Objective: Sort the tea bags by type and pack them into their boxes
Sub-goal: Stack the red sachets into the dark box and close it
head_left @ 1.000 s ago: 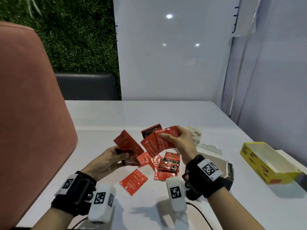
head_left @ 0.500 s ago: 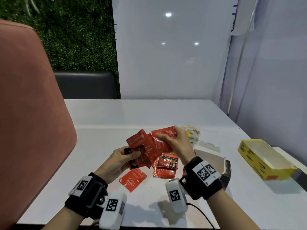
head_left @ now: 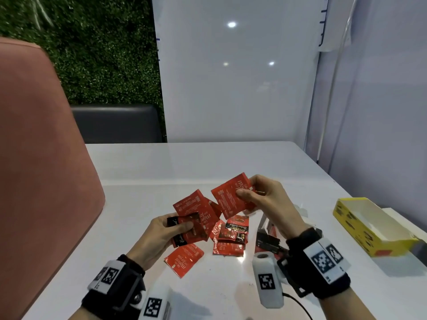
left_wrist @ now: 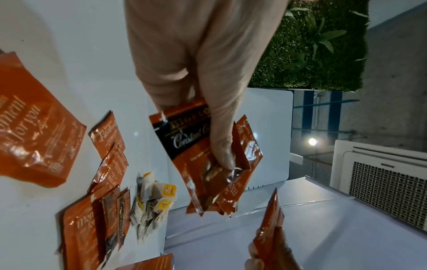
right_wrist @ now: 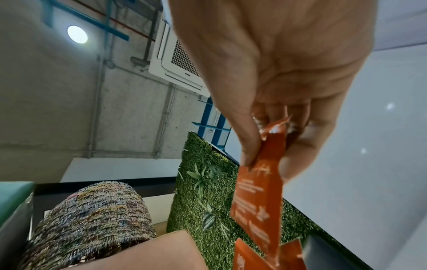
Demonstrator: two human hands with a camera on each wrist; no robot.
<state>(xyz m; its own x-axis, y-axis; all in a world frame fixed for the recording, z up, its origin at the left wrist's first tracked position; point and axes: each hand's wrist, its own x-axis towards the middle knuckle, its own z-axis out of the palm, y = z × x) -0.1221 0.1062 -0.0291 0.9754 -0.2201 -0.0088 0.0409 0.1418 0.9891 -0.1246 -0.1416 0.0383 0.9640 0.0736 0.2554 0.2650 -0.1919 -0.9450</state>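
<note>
My left hand (head_left: 171, 229) grips a fan of red tea sachets (head_left: 196, 218) above the white table, thumb pressed on the front one, which has a black band (left_wrist: 184, 138). My right hand (head_left: 254, 195) pinches another red sachet stack (head_left: 231, 197) between thumb and fingers, held higher and to the right; the right wrist view shows that stack (right_wrist: 261, 197) edge-on. Loose red sachets (head_left: 231, 236) lie on the table below the hands, one apart at the front (head_left: 184, 259). An open yellow box (head_left: 369, 225) lies at the right. A dark red box (head_left: 268, 236) lies partly hidden behind my right wrist.
A pile of white tea bags with yellow tags (left_wrist: 154, 201) lies beyond the red sachets, seen only in the left wrist view. A pink chair back (head_left: 41, 158) rises at the left table edge. A white wall panel (head_left: 231, 88) stands behind the table (head_left: 208, 162).
The hands met half a second ago; now they have parted, the left with more sachets than before, the right lifted up and right with its stack.
</note>
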